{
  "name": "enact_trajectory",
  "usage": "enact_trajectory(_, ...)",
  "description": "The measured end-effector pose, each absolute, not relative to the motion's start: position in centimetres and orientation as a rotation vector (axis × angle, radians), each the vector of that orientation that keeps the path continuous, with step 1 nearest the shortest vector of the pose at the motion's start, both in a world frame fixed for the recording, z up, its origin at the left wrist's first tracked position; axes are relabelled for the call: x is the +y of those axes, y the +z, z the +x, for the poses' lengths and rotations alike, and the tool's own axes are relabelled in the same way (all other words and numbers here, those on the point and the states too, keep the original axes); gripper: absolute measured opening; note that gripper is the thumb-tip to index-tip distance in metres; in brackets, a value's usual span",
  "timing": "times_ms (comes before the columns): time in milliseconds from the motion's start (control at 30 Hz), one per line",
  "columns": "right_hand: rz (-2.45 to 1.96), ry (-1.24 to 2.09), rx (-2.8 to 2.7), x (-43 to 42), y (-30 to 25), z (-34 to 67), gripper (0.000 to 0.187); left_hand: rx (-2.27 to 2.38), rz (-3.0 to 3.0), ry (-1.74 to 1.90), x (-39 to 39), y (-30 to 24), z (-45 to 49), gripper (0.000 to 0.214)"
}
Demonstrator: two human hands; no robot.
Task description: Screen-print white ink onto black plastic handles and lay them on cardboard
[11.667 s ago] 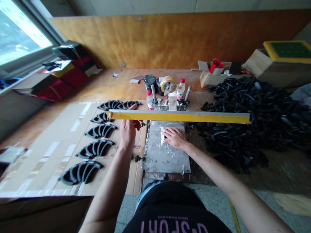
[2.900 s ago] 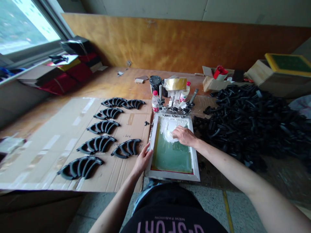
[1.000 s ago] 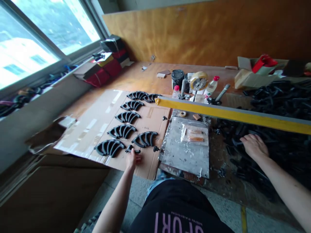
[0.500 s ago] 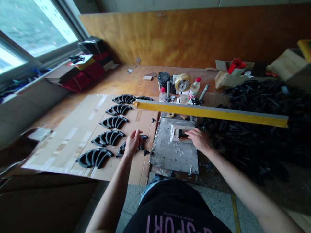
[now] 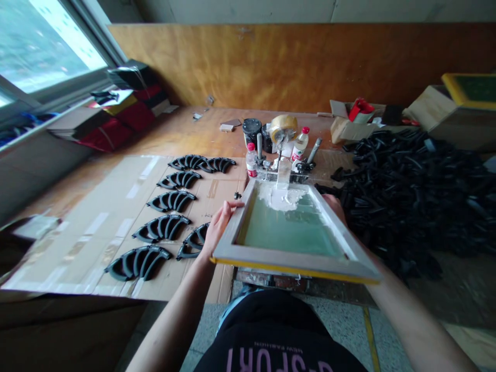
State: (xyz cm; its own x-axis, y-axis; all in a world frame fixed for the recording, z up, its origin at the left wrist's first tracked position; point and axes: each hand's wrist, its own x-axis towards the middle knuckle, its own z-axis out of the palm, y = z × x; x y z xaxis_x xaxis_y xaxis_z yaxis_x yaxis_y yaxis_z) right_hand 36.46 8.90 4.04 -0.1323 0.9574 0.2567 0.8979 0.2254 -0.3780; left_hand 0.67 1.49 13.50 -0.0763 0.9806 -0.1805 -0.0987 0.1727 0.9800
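Observation:
A hinged printing screen, grey frame with green mesh, slants partway down over the metal base plate. White ink is piled at its far end. My left hand grips the frame's left rail. My right hand is mostly hidden behind the frame's right rail, so its fingers do not show. Several black curved plastic parts lie in rows on the cardboard sheet to the left. One of them sits just under my left hand.
A big heap of black plastic parts fills the table's right side. Behind the screen stand a tape roll, small bottles and a black jar. Cardboard boxes sit at the back right, red and black stacks by the window.
The screen was raised edge-on half a second ago and has swung down towards the plate. My left hand went from the parts on the cardboard to the frame's rail. The right hand left the plate.

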Motion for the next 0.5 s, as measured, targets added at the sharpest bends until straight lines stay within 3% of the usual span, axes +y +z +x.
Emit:
enact_trajectory(100, -1.682, 0.095, -1.949, 11.4, 6.1, 36.2, 0.040, 1.348, 0.915, 0.983, -0.8, 9.6, 0.0, 0.052)
enact_trajectory(233, -1.468, 0.016, -2.127, 14.2, 8.4, 30.2, 0.052, 1.369, 0.868, 0.941, -1.7, 4.6, 0.2, 0.072)
enact_trajectory(400, -1.525, 0.133, -2.433, 13.7, 7.8, 25.0, 0.012, 1.381, 0.901, 0.932, -1.3, 2.1, 0.1, 0.071)
enact_trajectory(500, -1.328, 0.145, -2.572, 10.7, 7.0, 25.7, 0.010, 1.405, 0.904, 0.932, -1.3, 1.8, -0.1, 0.066)
